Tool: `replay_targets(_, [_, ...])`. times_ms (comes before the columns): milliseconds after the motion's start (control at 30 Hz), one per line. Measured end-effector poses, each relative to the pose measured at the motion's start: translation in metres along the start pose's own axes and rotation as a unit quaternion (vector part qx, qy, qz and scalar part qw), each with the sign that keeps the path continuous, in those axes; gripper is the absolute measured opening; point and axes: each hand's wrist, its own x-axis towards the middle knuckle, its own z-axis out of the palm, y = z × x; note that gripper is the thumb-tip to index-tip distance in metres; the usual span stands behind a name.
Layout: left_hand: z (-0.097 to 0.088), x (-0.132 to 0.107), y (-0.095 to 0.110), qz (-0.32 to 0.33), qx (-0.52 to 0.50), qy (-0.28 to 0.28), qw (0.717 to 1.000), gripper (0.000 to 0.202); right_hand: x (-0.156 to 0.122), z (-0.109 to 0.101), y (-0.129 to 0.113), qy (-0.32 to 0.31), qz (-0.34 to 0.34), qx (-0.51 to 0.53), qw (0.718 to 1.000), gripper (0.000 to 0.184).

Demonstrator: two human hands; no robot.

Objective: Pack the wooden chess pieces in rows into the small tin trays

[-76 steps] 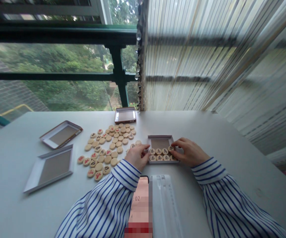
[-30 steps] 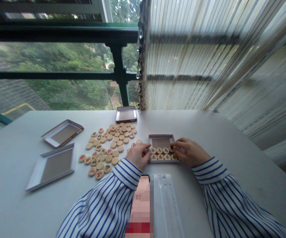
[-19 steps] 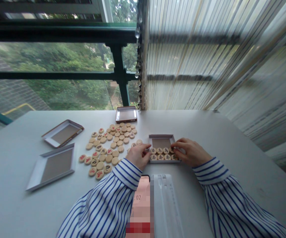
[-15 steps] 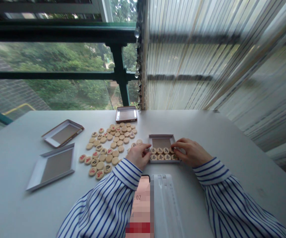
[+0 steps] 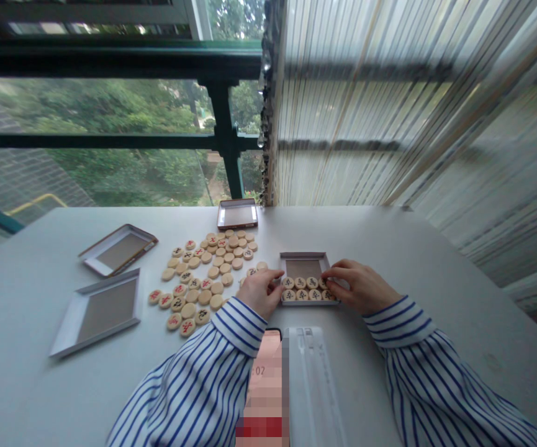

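A small shallow box (image 5: pixel 302 255) lies on the white table (image 5: pixel 436 298) in front of me, with two rows of round wooden game pieces (image 5: pixel 300 289) along its near side. My left hand (image 5: pixel 261 290) rests against the box's left edge, fingers curled, index finger pointing at the box rim. My right hand (image 5: pixel 360 287) sits at the box's right edge, its fingertips pinched on a piece (image 5: pixel 323 280) in the upper row. Several loose pieces (image 5: pixel 205 273) with red or black characters lie scattered to the left.
Three empty box halves lie on the table: one grey (image 5: pixel 98 313) at near left, one brown-edged (image 5: pixel 118 249) behind it, one (image 5: pixel 237 215) by the window. A phone (image 5: pixel 262 385) and a white flat case (image 5: pixel 312 385) sit close below me. A bead curtain hangs behind right.
Almost nothing has moved. Both hands stay at the sides of the box; the right fingertips shifted slightly on the end piece of the upper row.
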Motion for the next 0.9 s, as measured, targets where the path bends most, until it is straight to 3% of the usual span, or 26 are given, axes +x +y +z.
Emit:
replay_targets(667, [-0.0018, 0.0002, 0.0021, -0.012, -0.005, -0.003, 1.000, 0.030, -0.0009, 0.0007, 0.0001, 0.009, -0.005, 0.001, 1.000, 0.027])
replay_targets(900, [-0.0021, 0.0003, 0.0036, -0.010, -0.006, -0.004, 1.000, 0.029, -0.0021, 0.0021, -0.0066, 0.099, 0.000, -0.064, 0.993, 0.025])
